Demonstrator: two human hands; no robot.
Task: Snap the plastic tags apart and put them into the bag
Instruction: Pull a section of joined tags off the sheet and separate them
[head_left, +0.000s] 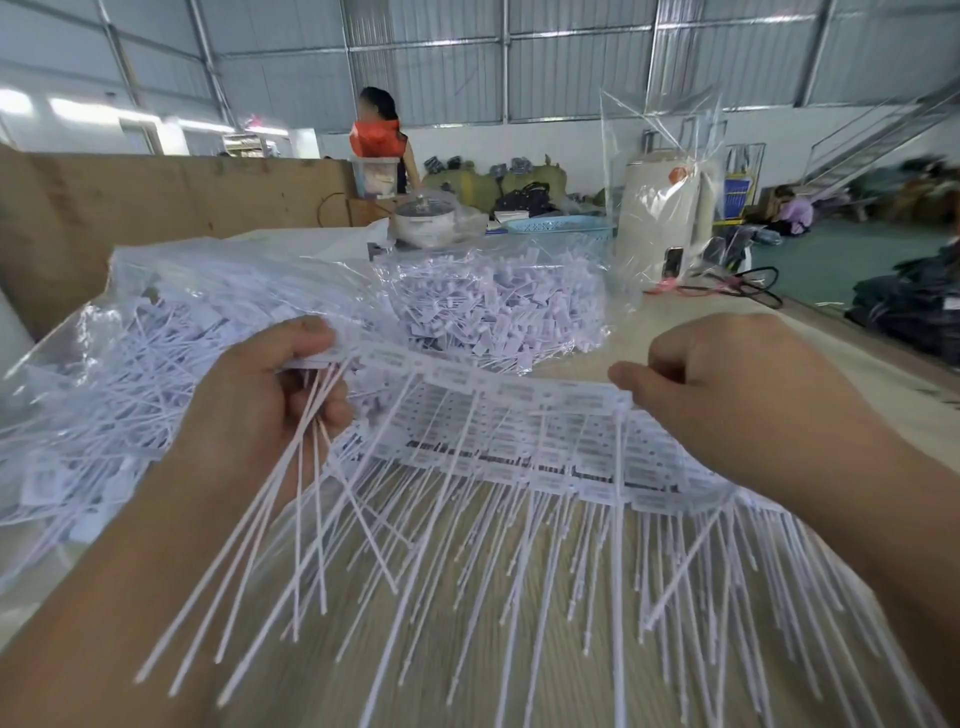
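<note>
Left fingers: we see our left hand (260, 395) curled around a small bunch of loose white tags (311, 467), thumb on top of their flat heads, their thin tails fanning down and toward us past the palm.
Right fingers: our right hand (727, 395) pinches the far-right end of the strip of joined tags (498, 389), thumb and curled fingers closed on the last head.
Strip: we hold it stretched between both hands, raised above the desk (675, 322); its heads run in a row from the left thumb to the right fingertips, and the tails hang down like a fringe.
Stack underneath: more strips of tags (571, 457) lie in layers just below the held one, near the front edge of the desk, printed heads overlapping, tails pointing toward us.
Bag on the left: a clear plastic bag (104, 364) filled with separated tags lies along the left edge of the desk, touching our left wrist.
Second bag: another clear bag of tags (493, 301) sits toward the middle of the desk, beyond the strip.
Back edge: a lidded pot (423, 221), a blue basket (558, 226) and a cream kettle (662, 223) wrapped in clear plastic stand there.
Background: a person in an orange vest (376, 137) stands beyond the desk.
</note>
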